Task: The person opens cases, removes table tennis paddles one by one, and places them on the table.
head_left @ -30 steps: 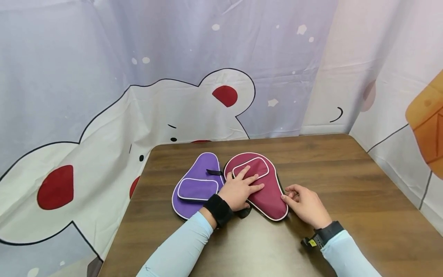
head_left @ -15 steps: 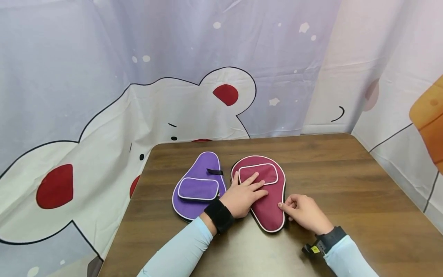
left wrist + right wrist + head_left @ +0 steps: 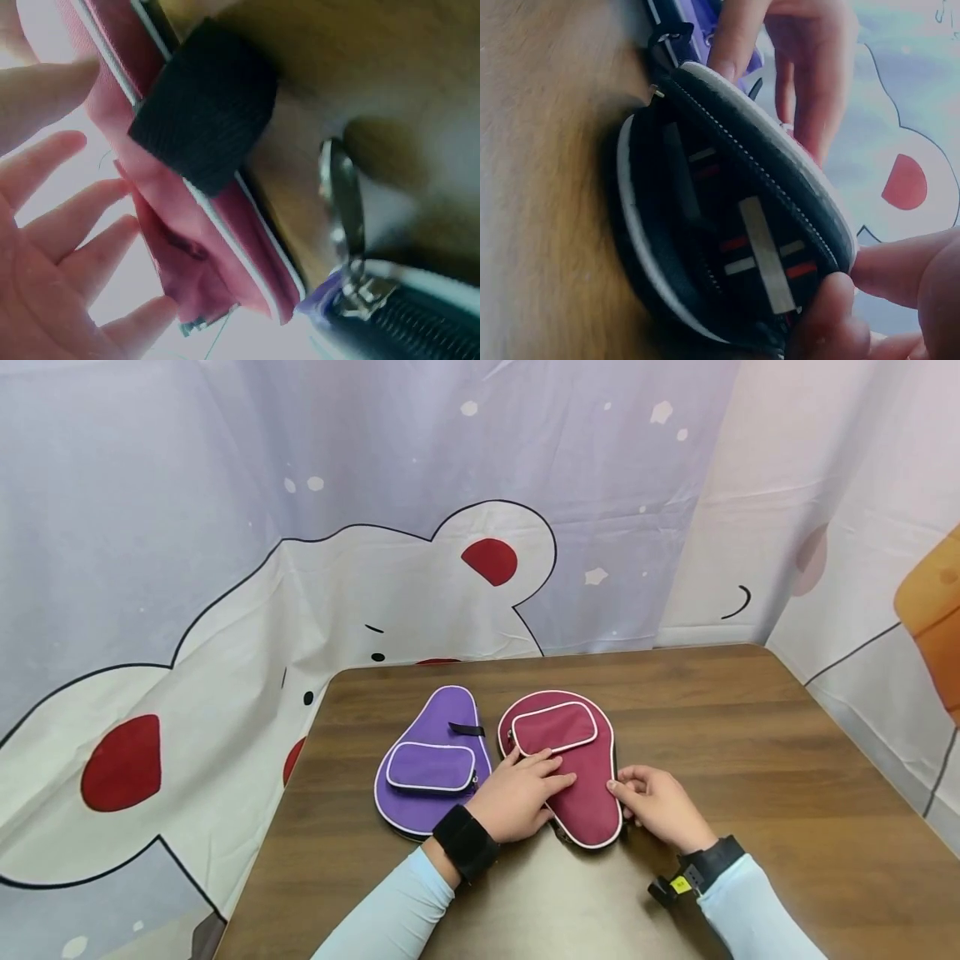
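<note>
Looks like a makeshift recording setup: wood table boxed in by cartoon-bear cloth backdrop.

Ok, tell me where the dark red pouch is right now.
In the head view the dark red pouch lies on the wooden table, just right of the purple pouch, with the left hand resting on it and the right hand pinching its right edge.

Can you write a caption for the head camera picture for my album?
Left hand rests flat on a maroon paddle case while the right hand pinches its edge, beside a purple paddle case.

The maroon paddle case has turned upright and slid beside the purple case.
</note>
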Demonstrator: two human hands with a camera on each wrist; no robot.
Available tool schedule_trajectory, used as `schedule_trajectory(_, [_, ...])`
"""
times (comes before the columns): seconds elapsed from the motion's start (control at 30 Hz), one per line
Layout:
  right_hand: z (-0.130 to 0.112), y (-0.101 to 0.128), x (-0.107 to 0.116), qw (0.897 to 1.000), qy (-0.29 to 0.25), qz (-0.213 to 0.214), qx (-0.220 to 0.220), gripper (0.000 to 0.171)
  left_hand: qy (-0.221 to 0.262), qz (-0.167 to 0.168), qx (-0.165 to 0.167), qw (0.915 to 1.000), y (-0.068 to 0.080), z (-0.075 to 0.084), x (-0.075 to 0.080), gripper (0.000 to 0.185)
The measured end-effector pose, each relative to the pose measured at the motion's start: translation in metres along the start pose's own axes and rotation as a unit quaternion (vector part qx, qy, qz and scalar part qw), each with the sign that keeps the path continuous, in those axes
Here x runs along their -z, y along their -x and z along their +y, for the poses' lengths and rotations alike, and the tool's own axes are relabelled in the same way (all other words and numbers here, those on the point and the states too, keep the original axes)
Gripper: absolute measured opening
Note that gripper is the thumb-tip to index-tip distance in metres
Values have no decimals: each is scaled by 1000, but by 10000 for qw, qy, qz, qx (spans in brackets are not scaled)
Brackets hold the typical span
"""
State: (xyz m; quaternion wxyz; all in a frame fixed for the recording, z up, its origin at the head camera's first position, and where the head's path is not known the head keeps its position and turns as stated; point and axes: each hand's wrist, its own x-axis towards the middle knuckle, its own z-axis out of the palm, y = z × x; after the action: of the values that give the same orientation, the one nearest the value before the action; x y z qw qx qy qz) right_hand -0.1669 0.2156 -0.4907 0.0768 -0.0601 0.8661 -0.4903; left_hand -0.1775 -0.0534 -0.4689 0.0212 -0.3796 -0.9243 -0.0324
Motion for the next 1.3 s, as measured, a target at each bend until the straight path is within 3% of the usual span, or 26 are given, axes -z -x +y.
schedule_trajectory(0.17, [-8, -1, -2, 9998, -172, 23, 78, 29, 78, -33, 122, 9999, 2, 3, -4, 55])
schedule_trajectory(0.33, [-15, 0, -6, 9988, -446, 110, 141, 32, 527, 319, 66, 9981, 10, 1, -6, 47])
schedule_trajectory(0.5, [-22, 2, -9, 9962, -785, 235, 286, 32, 1238, 488, 169, 9910, 22, 1, -1, 42])
schedule_trajectory(0.67, [-35, 6, -13, 9956, -479, 549, 595, 29, 1912, 667, 398, 9785, 27, 0, -1, 43])
schedule_trajectory(0.73, [-40, 8, -18, 9942, -209, 729, 760, 27, 2492, 750, 465, 9644, 28, -1, -3, 43])
schedule_trajectory(0.9, [-51, 11, -30, 9854, 260, 1077, 1291, 23, 4166, 801, 778, 9022, 32, -2, -4, 46])
schedule_trajectory(0.97, [-54, 13, -34, 9817, 355, 1156, 1474, 24, 4499, 868, 935, 8839, 34, -1, -3, 48])
schedule_trajectory(1.17, [-63, 16, -47, 9732, 524, 1268, 1845, 27, 5052, 1120, 1352, 8450, 39, 3, 2, 51])
schedule_trajectory(1.23, [-65, 17, -52, 9706, 554, 1264, 1970, 26, 5132, 1218, 1411, 8378, 42, 2, 5, 51])
schedule_trajectory(1.3, [-66, 19, -56, 9677, 582, 1258, 2108, 28, 5115, 1345, 1459, 8360, 45, 1, 7, 50])
